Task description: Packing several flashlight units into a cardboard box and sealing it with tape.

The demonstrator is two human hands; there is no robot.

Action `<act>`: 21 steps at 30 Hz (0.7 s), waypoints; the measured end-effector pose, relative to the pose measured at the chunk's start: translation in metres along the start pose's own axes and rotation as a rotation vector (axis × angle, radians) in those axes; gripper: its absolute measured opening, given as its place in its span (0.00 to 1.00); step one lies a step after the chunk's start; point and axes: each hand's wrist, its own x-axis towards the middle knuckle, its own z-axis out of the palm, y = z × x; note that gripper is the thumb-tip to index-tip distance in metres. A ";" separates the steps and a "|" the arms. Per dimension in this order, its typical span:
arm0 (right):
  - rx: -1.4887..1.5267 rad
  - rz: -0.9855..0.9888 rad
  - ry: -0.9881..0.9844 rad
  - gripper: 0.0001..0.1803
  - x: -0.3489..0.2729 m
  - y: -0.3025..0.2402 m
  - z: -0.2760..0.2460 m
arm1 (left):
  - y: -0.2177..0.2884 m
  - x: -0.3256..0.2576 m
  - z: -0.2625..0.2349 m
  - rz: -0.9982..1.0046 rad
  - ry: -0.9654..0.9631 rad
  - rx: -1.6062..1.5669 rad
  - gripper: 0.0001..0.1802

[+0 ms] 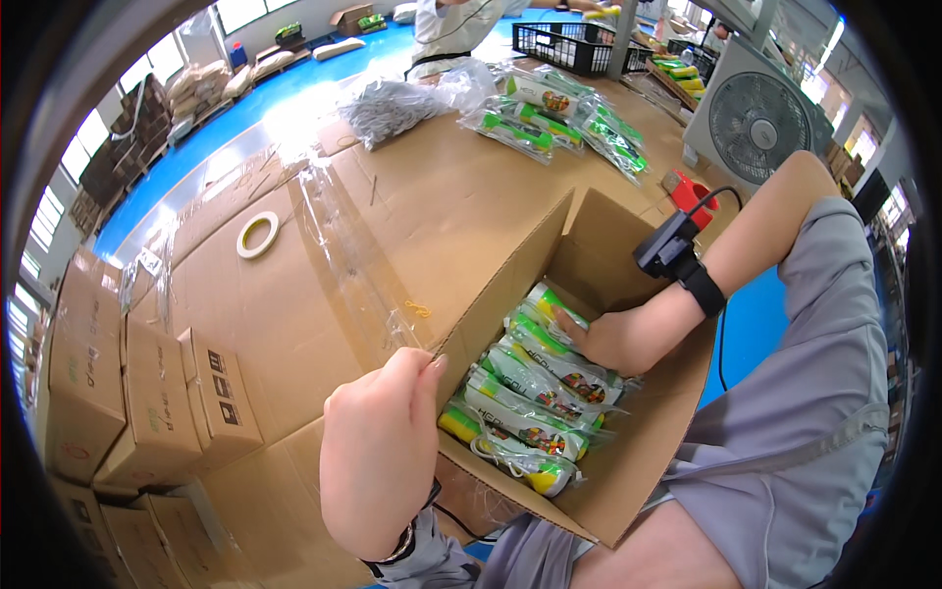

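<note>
An open cardboard box (638, 469) stands tilted before me, with a row of green, white and yellow tube-shaped packs (535, 388) in clear plastic bags lying inside. The nearest pack shows a white cord. My left hand (381, 442) is closed, its fingertips pinching the box's left rim at the corner. Down inside the box, my right hand (618, 342) lies over the farthest bagged pack (549, 306), thumb against it; its other fingers are mostly hidden. A black device on a strap (687, 265) sits on my right wrist, with a cable hanging from it.
A tape roll (258, 236) lies on the cardboard-covered table (392, 226). More bagged packs (559, 113) and crumpled clear plastic bags (392, 108) are at the far side. A red tape dispenser (692, 196) and a fan (758, 128) stand right; closed cartons (157, 402) are stacked left. Another person (451, 34) stands beyond.
</note>
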 end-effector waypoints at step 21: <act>0.409 0.299 1.558 0.46 0.108 0.320 -0.085 | -0.002 0.021 0.000 -0.107 0.154 -0.112 0.08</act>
